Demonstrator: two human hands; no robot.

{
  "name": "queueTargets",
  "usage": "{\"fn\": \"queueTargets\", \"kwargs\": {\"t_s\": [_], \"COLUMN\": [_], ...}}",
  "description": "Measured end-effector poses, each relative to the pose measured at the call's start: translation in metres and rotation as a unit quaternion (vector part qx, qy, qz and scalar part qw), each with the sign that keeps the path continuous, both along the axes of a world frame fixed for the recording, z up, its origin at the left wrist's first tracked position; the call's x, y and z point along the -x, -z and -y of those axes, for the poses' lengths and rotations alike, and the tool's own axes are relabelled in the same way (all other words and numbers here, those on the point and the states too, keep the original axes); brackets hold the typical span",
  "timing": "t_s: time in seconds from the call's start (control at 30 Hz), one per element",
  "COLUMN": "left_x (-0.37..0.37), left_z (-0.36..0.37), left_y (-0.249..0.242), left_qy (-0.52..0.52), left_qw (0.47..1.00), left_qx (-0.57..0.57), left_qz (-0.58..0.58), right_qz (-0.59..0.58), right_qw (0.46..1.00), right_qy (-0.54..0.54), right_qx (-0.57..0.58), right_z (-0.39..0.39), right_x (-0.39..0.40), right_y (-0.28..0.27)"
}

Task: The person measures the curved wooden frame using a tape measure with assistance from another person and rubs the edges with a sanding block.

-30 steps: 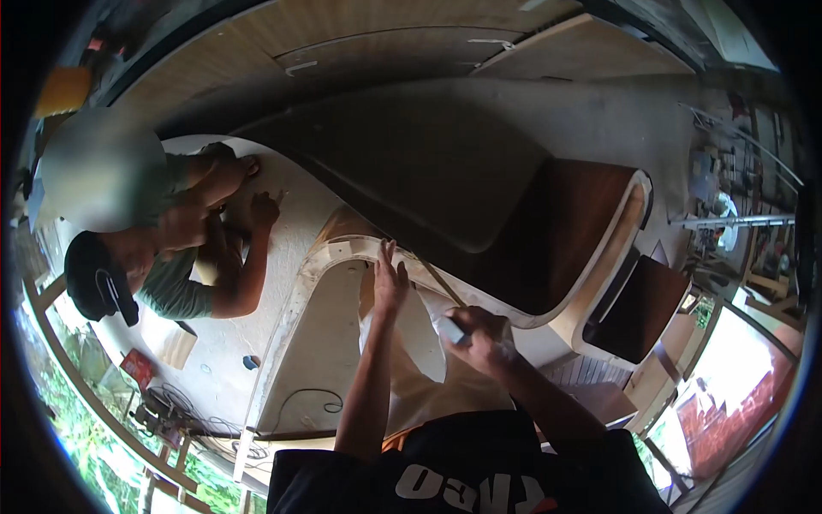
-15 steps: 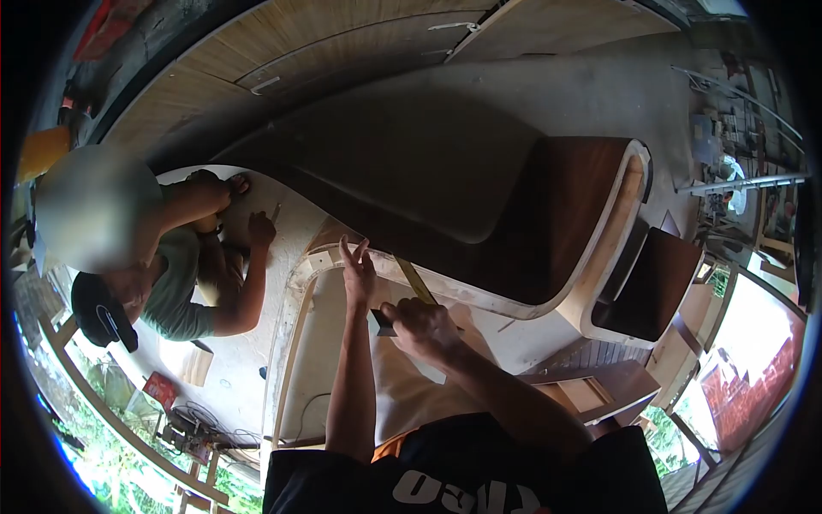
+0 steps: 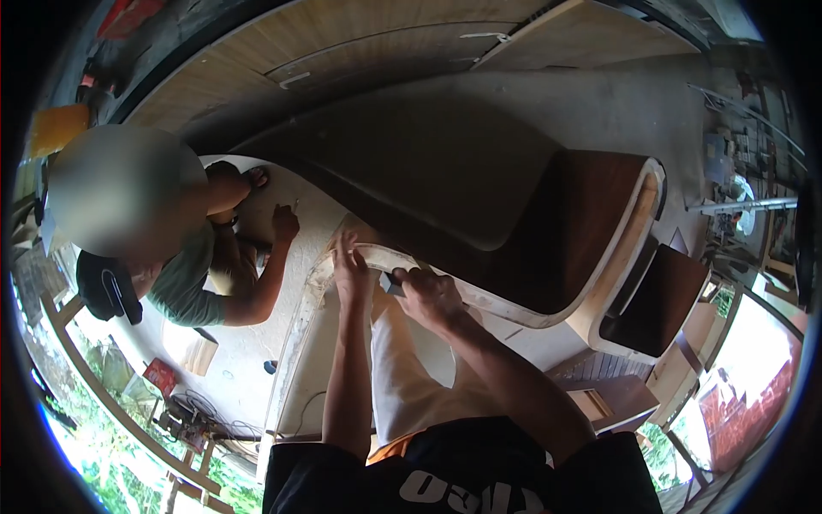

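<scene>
My left hand (image 3: 349,272) reaches up to the pale edge of a curved wooden frame (image 3: 390,255), its fingers stretched out and apart. Close beside it, my right hand (image 3: 428,297) is closed around a tool (image 3: 391,283) whose flat grey end sticks out toward my left hand. My fingers cover the rest of the tool, so its kind does not show. Just beyond both hands curves a large dark brown panel (image 3: 548,248) with a light raw edge.
At left, a person in a green shirt (image 3: 193,287) crouches on the floor, one hand (image 3: 286,223) raised near the curved panel. Wooden boards (image 3: 360,51) lie across the far side. Low right stands a brown box-like piece (image 3: 612,398); cables and a machine (image 3: 188,420) sit lower left.
My right hand has moved up, closer to the frame's edge and my left hand. The yellow strip seen by it before is now largely out of sight. My left fingers have shifted slightly left.
</scene>
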State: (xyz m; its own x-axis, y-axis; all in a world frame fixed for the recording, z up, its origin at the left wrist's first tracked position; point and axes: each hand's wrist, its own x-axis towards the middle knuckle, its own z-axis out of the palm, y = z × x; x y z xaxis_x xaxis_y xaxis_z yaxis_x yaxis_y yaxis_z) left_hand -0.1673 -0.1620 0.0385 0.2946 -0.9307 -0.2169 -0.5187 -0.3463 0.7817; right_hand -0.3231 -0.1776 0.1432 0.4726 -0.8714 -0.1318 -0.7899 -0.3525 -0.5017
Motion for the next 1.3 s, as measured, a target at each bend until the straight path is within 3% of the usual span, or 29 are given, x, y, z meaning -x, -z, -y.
{"fn": "queueTargets", "kwargs": {"t_s": [0.1,0.13,0.2,0.33,0.43,0.5,0.63,0.7,0.77,1.03,1.2,1.3], "left_x": [-0.011,-0.018,-0.031,-0.045,-0.046,-0.044,-0.043,-0.042,-0.045,-0.045,-0.049,-0.049], "left_z": [-0.002,-0.005,-0.015,-0.018,-0.018,-0.020,-0.020,-0.021,-0.021,-0.023,-0.014,-0.016], "left_y": [-0.019,-0.015,-0.007,0.012,0.028,0.042,0.037,0.036,0.035,0.037,0.036,0.037], "left_qy": [0.009,0.003,0.000,-0.018,-0.041,-0.016,-0.041,-0.035,-0.024,-0.015,0.026,0.030], "left_qw": [0.997,0.995,0.989,0.983,0.982,0.979,0.981,0.976,0.968,0.959,0.943,0.949], "left_qx": [-0.030,-0.048,-0.074,-0.106,-0.157,-0.154,-0.172,-0.186,-0.207,-0.251,-0.318,-0.304], "left_qz": [0.065,0.093,0.131,0.146,0.097,0.132,0.076,0.109,0.142,0.131,0.089,0.073], "right_qz": [-0.082,-0.014,-0.026,-0.015,-0.019,-0.026,-0.066,-0.090,-0.024,0.007,0.012,0.044], "right_qw": [0.993,0.999,0.995,0.997,0.998,0.998,0.994,0.990,0.999,0.997,0.998,0.998], "right_qy": [-0.082,-0.028,0.030,0.039,0.017,0.005,0.009,-0.002,-0.020,-0.068,-0.055,-0.019], "right_qx": [0.010,0.015,-0.096,-0.064,-0.053,-0.060,-0.092,-0.107,-0.037,-0.024,0.016,-0.042], "right_z": [-0.009,-0.005,0.021,0.036,0.037,0.033,0.036,0.041,0.044,0.050,0.033,0.039], "right_x": [-0.016,-0.020,-0.034,-0.047,-0.061,-0.067,-0.075,-0.080,-0.085,-0.087,-0.101,-0.111], "right_y": [0.021,0.029,0.023,0.050,0.061,0.065,0.071,0.076,0.080,0.075,0.104,0.111]}}
